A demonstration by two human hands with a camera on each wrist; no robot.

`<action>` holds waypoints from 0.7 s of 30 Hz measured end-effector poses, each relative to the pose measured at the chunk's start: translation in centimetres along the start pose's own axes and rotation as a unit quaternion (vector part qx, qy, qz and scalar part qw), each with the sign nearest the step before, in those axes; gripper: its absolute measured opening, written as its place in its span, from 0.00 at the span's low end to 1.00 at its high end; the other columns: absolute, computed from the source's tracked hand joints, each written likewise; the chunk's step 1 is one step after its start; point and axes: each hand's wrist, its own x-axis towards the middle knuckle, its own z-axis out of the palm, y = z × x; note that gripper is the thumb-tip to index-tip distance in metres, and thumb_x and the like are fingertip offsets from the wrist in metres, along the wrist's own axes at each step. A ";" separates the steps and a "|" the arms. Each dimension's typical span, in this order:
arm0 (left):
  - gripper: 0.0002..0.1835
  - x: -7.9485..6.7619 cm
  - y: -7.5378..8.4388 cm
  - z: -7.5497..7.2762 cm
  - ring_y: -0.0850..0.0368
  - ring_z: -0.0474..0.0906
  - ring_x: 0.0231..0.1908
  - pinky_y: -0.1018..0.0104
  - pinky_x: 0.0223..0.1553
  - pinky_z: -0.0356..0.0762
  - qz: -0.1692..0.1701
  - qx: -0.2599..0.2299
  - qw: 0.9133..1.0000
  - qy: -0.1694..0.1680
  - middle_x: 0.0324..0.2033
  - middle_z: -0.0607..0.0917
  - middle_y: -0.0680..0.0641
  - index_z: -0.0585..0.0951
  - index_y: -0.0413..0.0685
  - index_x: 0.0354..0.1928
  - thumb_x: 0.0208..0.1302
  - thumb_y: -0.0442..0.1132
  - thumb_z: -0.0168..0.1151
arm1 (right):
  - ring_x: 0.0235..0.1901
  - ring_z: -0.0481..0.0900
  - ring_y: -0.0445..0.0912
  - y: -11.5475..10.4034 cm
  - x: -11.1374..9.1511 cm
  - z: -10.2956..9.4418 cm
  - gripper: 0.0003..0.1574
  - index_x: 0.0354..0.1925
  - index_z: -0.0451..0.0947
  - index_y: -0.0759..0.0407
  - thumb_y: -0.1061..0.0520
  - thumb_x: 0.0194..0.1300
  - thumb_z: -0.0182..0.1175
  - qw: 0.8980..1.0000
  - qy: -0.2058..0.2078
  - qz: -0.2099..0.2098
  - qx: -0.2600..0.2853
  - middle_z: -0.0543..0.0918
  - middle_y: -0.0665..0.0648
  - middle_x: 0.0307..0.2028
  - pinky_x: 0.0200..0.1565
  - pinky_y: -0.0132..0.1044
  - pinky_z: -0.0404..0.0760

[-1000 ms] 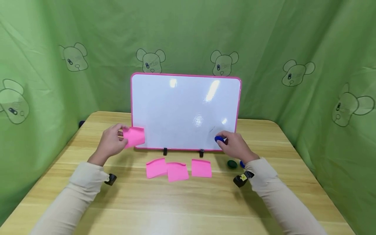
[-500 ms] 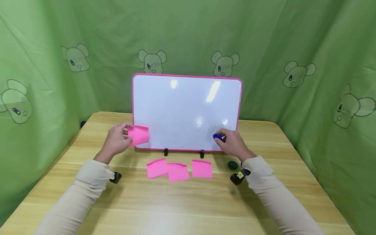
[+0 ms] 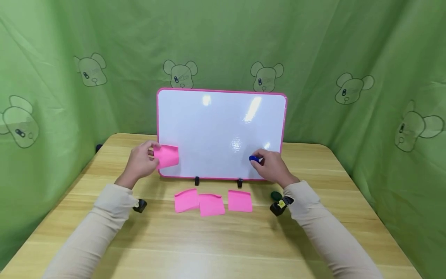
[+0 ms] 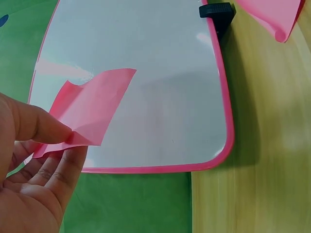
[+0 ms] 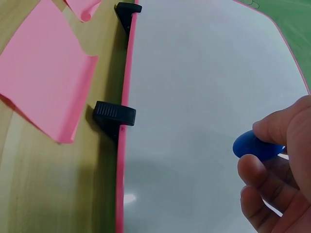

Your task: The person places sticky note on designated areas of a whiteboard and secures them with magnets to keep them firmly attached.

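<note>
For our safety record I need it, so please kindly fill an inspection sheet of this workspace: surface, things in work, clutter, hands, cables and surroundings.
Surface: light wood-grain table.
Things in work: pink-framed whiteboard standing on black clips; held pink note; blue round piece; three loose pink notes on the table.
Clutter: dark green round piece, partly behind the black wrist device.
Hands: left hand pinches the held pink note at the whiteboard's lower left; right hand pinches the blue round piece at its lower right.
Cables: nothing seen.
Surroundings: green curtain with printed animal heads.
</note>
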 end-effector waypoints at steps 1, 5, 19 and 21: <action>0.23 0.1 0.0 0.0 0.38 0.79 0.47 0.51 0.42 0.83 0.000 0.001 1.000 0.001 0.50 0.78 0.33 0.75 0.34 0.51 0.48 0.24 0.55 | 0.29 0.77 0.48 -0.1 0.1 0.0 0.10 0.42 0.81 0.62 0.57 0.64 0.63 1.000 0.001 0.000 0.000 0.84 0.59 0.35 0.30 0.38 0.79; 0.23 0.4 0.2 -0.1 0.38 0.79 0.47 0.51 0.43 0.82 -0.008 0.001 1.000 -0.002 0.51 0.77 0.33 0.75 0.34 0.53 0.50 0.24 0.55 | 0.29 0.77 0.48 -0.5 0.6 -0.2 0.10 0.41 0.80 0.62 0.58 0.64 0.63 1.000 0.003 -0.004 0.005 0.84 0.59 0.34 0.30 0.38 0.78; 0.23 1.6 1.0 0.2 0.39 0.78 0.48 0.52 0.43 0.82 -0.003 -0.007 1.000 -0.007 0.51 0.77 0.34 0.75 0.37 0.52 0.49 0.23 0.55 | 0.30 0.77 0.48 -0.9 2.2 -0.6 0.11 0.42 0.80 0.62 0.56 0.65 0.62 1.000 -0.004 -0.005 -0.002 0.83 0.59 0.35 0.30 0.39 0.79; 0.23 1.8 1.1 0.2 0.40 0.78 0.48 0.52 0.42 0.82 -0.002 -0.004 1.000 -0.006 0.51 0.76 0.35 0.75 0.37 0.52 0.49 0.23 0.55 | 0.30 0.77 0.49 -1.1 2.4 -0.8 0.10 0.41 0.80 0.62 0.56 0.65 0.62 1.000 0.001 -0.010 -0.001 0.83 0.59 0.35 0.30 0.39 0.79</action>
